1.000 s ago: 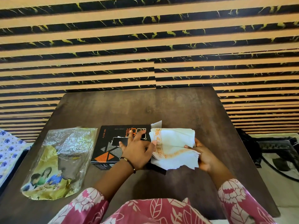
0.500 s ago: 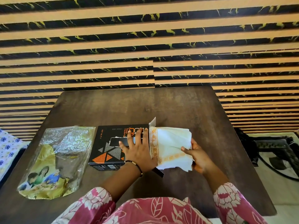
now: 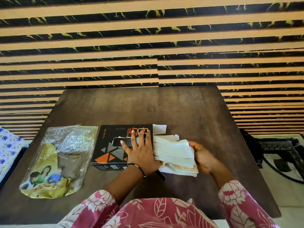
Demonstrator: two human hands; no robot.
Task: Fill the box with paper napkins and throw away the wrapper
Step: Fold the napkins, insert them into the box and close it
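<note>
A black box point(image 3: 111, 145) with orange triangles lies flat on the brown table point(image 3: 164, 106), its right end open with a white flap up. My left hand point(image 3: 139, 152) rests on the box top with straight, spread fingers. My right hand point(image 3: 202, 157) grips a thick stack of white paper napkins point(image 3: 172, 150) from the right, its left edge at the box's open end. An empty clear and gold plastic wrapper point(image 3: 59, 160), printed with a picture of people, lies flat to the left of the box.
A striped black and tan wall stands just behind the table. A blue floral cloth point(image 3: 8, 148) lies at the far left edge. Dark objects and a patterned mat point(image 3: 283, 162) sit on the floor to the right.
The napkin stack has turned from lying face-up to edge-on and moved left against the box's open end. My left hand has flattened further onto the box top.
</note>
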